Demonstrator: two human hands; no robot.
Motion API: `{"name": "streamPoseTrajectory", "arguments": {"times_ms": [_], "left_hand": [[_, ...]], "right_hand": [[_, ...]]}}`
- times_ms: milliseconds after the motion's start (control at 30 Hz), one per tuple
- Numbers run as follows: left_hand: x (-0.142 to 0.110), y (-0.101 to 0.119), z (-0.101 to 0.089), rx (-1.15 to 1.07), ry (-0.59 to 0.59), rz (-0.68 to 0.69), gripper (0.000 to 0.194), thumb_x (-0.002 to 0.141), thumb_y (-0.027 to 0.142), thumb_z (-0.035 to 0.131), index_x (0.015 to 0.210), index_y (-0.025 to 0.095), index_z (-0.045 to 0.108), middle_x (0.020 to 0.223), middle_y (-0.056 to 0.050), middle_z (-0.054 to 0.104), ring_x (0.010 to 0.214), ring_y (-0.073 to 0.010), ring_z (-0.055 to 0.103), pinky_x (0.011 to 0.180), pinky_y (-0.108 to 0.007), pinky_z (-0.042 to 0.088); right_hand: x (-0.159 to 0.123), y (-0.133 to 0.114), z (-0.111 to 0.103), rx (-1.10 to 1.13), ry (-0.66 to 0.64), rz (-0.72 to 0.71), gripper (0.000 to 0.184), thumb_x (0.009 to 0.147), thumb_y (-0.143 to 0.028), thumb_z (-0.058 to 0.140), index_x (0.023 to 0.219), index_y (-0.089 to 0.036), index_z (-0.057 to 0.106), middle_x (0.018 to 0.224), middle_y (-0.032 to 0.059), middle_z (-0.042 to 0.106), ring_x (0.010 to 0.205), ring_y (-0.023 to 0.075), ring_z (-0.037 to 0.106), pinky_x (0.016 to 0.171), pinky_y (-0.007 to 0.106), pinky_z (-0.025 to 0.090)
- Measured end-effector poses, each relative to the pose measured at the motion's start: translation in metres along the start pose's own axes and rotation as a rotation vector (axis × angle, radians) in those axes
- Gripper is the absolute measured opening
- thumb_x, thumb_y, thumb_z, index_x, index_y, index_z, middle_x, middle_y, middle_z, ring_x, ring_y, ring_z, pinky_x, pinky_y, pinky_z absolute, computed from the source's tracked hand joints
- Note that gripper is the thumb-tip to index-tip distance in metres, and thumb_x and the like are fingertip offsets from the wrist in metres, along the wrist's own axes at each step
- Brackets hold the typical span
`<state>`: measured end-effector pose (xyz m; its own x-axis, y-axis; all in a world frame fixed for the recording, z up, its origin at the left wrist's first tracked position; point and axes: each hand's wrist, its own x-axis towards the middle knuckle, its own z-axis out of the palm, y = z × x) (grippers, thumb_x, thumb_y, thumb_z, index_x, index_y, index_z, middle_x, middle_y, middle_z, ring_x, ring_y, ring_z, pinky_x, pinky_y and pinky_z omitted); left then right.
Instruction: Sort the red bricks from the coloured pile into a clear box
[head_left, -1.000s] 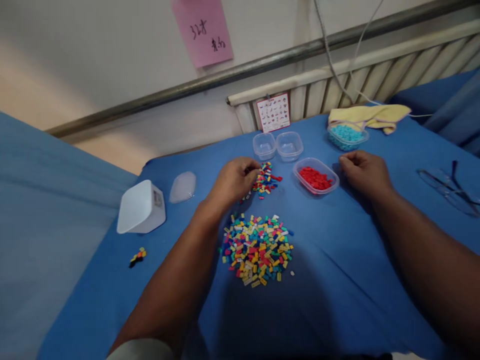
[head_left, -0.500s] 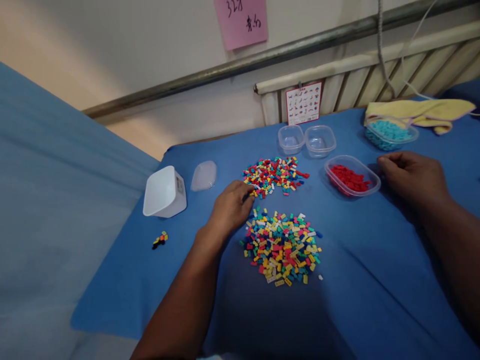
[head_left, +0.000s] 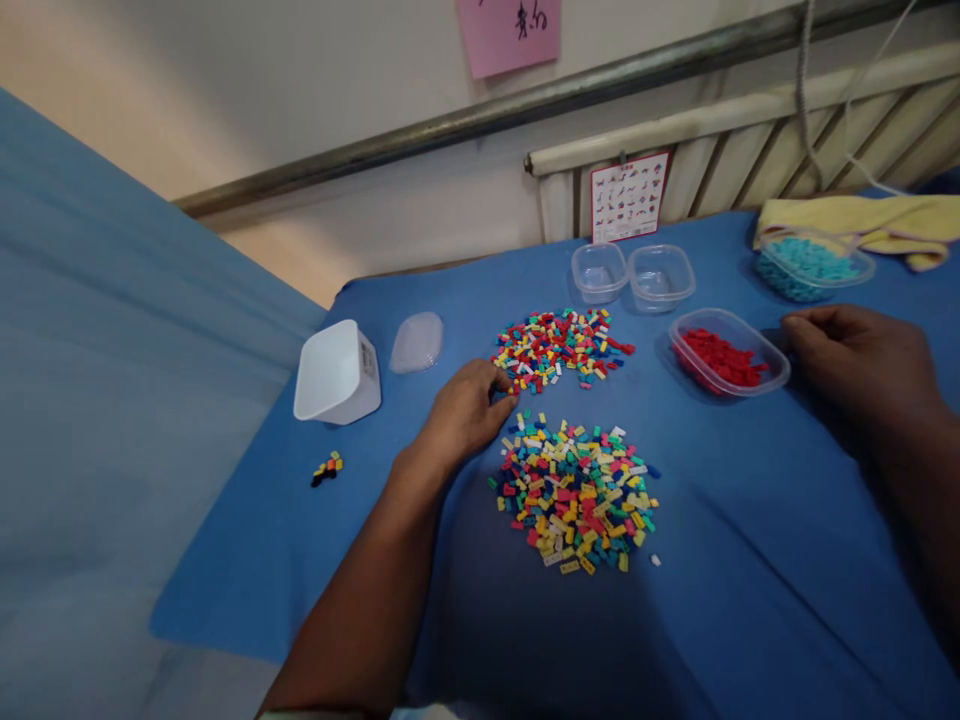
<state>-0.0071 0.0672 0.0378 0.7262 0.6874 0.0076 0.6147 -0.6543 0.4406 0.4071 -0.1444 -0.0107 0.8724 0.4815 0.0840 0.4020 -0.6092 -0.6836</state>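
Note:
Two heaps of small mixed-colour bricks lie on the blue cloth: a far heap (head_left: 559,345) and a bigger near heap (head_left: 577,495). My left hand (head_left: 465,410) rests between them at their left side, fingers curled, fingertips touching the edge of the far heap; whether it holds a brick is hidden. My right hand (head_left: 862,360) lies on the cloth with fingers curled under, just right of a clear tub of red bricks (head_left: 727,352).
Two empty clear tubs (head_left: 600,270) (head_left: 661,276) stand behind the far heap. A tub of light-blue bricks (head_left: 814,262) sits by a yellow cloth (head_left: 870,220). At left are a white box (head_left: 337,372), a clear lid (head_left: 417,342) and a tiny brick cluster (head_left: 328,467).
My left hand drew back from the far heap toward me and now sits at its near-left edge. The view swung left. My right hand stayed beside the red tub.

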Motion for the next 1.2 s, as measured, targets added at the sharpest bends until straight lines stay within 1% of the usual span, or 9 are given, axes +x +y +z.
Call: {"name": "streamPoseTrajectory", "arguments": {"times_ms": [67,200,333,567,633,700,833,1033,1200], "left_hand": [[-0.001,-0.003,0.0,-0.009,-0.003,0.042,0.017,0.097,0.029,0.071,0.111,0.019,0.072,0.11,-0.008,0.072,0.1,-0.0239,0.066,0.092,-0.04,0.054],[-0.005,-0.009,-0.001,-0.012,-0.003,0.182,0.031,0.102,0.027,0.066,0.131,0.022,0.072,0.124,-0.009,0.071,0.115,-0.025,0.067,0.104,-0.043,0.054],[-0.008,-0.011,-0.003,-0.021,-0.019,0.189,0.024,0.102,0.022,0.065,0.124,0.024,0.074,0.124,-0.008,0.072,0.117,-0.024,0.067,0.104,-0.042,0.054],[-0.01,-0.012,-0.012,0.025,-0.038,0.131,0.007,0.099,0.023,0.07,0.106,0.024,0.073,0.116,-0.006,0.071,0.11,-0.0235,0.067,0.097,-0.04,0.055],[-0.012,-0.011,-0.015,0.053,-0.036,0.111,0.009,0.098,0.024,0.072,0.107,0.023,0.073,0.118,-0.007,0.071,0.111,-0.0241,0.067,0.097,-0.041,0.055],[-0.013,-0.009,-0.016,0.054,-0.033,0.117,0.016,0.099,0.023,0.071,0.114,0.023,0.075,0.121,-0.008,0.071,0.113,-0.0246,0.068,0.099,-0.042,0.055],[-0.014,-0.009,-0.015,0.026,-0.056,0.225,0.026,0.105,0.021,0.061,0.125,0.025,0.077,0.126,-0.008,0.072,0.117,-0.0231,0.068,0.104,-0.041,0.056],[-0.012,-0.013,-0.013,0.086,-0.058,0.242,0.022,0.11,0.03,0.058,0.115,0.022,0.078,0.122,-0.009,0.076,0.117,-0.0243,0.069,0.104,-0.042,0.057],[-0.01,-0.014,-0.008,0.029,-0.074,0.285,0.017,0.109,0.026,0.059,0.109,0.021,0.075,0.117,-0.007,0.075,0.111,-0.022,0.07,0.101,-0.039,0.057]], "right_hand": [[0.0,0.0,0.0,-0.01,-0.003,-0.014,0.03,0.084,-0.041,0.069,0.099,-0.022,0.085,0.083,0.0066,0.079,0.071,0.0225,0.067,0.07,0.037,0.048],[0.0,0.0,0.001,-0.007,0.003,-0.006,0.032,0.082,-0.043,0.068,0.1,-0.023,0.085,0.082,0.0069,0.078,0.068,0.0232,0.066,0.066,0.037,0.047],[0.0,0.0,-0.001,-0.031,-0.002,0.018,0.034,0.081,-0.047,0.068,0.099,-0.024,0.085,0.077,0.0065,0.076,0.063,0.0241,0.064,0.066,0.04,0.048],[-0.003,-0.004,-0.003,-0.027,-0.001,-0.008,0.031,0.082,-0.048,0.068,0.097,-0.025,0.083,0.081,0.0082,0.077,0.066,0.0259,0.064,0.07,0.042,0.049],[-0.004,-0.006,-0.003,-0.034,0.001,0.015,0.03,0.082,-0.047,0.067,0.097,-0.025,0.083,0.079,0.0077,0.076,0.064,0.0249,0.063,0.069,0.042,0.049],[-0.005,-0.007,-0.003,-0.022,0.0,0.034,0.033,0.081,-0.047,0.068,0.099,-0.025,0.083,0.078,0.0075,0.075,0.062,0.0241,0.062,0.068,0.042,0.049],[-0.006,-0.005,-0.004,-0.015,-0.011,0.022,0.037,0.081,-0.05,0.067,0.103,-0.025,0.084,0.076,0.0075,0.075,0.058,0.0241,0.061,0.064,0.041,0.048],[-0.007,-0.009,-0.005,-0.021,-0.004,0.001,0.031,0.078,-0.049,0.066,0.093,-0.026,0.081,0.076,0.008,0.074,0.063,0.0263,0.063,0.066,0.042,0.048],[-0.005,-0.007,-0.004,-0.016,0.014,-0.018,0.03,0.078,-0.05,0.066,0.09,-0.027,0.081,0.074,0.0081,0.074,0.066,0.0281,0.064,0.069,0.044,0.049]]}}
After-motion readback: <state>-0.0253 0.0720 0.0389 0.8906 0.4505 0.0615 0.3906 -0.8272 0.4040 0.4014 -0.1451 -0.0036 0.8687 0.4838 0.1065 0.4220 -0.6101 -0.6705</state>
